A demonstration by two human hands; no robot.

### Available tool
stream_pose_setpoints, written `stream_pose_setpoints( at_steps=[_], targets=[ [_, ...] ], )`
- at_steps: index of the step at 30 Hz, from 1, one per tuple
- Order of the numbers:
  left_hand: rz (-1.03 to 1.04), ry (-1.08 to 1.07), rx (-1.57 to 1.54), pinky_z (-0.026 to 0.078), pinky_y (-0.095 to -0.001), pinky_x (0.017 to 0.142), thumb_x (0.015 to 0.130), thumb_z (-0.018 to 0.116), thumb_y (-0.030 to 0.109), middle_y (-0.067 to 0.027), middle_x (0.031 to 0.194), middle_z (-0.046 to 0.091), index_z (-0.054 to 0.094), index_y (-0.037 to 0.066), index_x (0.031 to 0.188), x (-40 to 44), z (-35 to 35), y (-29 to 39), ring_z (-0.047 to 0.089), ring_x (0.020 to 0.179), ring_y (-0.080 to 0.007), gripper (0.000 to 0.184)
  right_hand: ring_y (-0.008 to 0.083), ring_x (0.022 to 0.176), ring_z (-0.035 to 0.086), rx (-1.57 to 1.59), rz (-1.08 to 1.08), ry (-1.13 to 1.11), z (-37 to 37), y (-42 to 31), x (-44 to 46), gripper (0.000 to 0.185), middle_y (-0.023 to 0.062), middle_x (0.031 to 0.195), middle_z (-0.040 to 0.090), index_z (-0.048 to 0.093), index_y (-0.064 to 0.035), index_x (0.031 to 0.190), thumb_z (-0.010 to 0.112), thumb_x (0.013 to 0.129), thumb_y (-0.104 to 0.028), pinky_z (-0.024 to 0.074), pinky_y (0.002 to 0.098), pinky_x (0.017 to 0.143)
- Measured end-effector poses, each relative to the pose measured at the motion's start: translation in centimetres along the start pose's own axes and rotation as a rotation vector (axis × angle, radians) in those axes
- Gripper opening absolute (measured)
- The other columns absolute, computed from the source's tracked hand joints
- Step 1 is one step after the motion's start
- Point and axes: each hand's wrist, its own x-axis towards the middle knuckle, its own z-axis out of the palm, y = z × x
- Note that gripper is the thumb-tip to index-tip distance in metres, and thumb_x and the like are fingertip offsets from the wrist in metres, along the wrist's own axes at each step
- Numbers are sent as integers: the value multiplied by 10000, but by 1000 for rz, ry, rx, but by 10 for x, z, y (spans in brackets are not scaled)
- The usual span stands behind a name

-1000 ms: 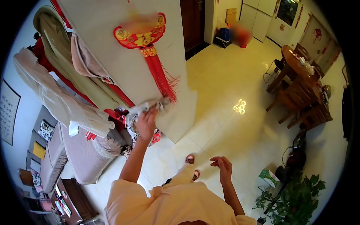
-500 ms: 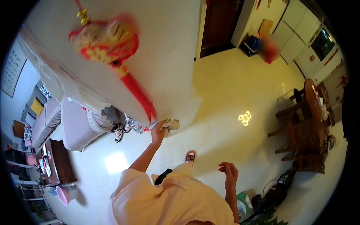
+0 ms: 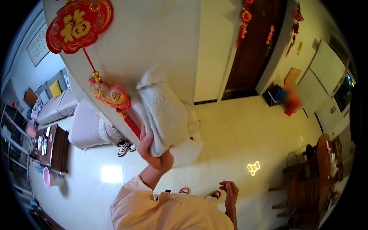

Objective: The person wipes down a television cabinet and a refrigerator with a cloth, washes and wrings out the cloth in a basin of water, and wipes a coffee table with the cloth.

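Observation:
My left hand [image 3: 155, 153] is closed round the lower end of a folded grey-white cloth [image 3: 165, 115]. The cloth is raised in front of the white wall edge [image 3: 165, 42]; whether it touches the wall I cannot tell. Just left of it hangs a red and gold ornament with a tassel [image 3: 111, 94], its lower end partly hidden by the hand and cloth. Above that is a larger red plaque [image 3: 78, 27] with a gold character. My right hand [image 3: 230, 191] hangs low on the right, away from everything, with loosely bent fingers and nothing in it.
A lilac-covered sofa [image 3: 84, 126], a dark wooden low table [image 3: 57, 149] and a pink bucket [image 3: 48, 177] stand on the left. A person's shoes [image 3: 123, 148] show by the sofa. At right are a wooden dining table [image 3: 324, 168] with chairs; a brown door [image 3: 253, 50] stands behind.
My left hand has lifted the cloth from low by the tassel's end to higher up against the wall side. The view has shifted, showing the large plaque. My right hand stays low, empty.

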Motion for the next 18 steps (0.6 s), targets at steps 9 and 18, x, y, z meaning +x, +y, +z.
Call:
stream_pose_setpoints(
  at_steps=[9,18],
  targets=[
    [56,-489,744,269,-585,967,780,634,149,-361,1318,295,346,-38,1310,-70,56,-45,297,1191,-540,631,188,733,617,-95,-10,-355,-66,-41,92,248,154,875,645,579,54,950,465,921,-164,508,300,701],
    [348,-159,937,226,-571,1015,826,620,190,-287,1420,209,287,65,1379,55,127,-18,230,1253,-528,657,159,715,634,-138,-50,-505,-153,-57,176,193,114,853,657,598,32,943,503,921,-134,505,264,662]
  ],
)
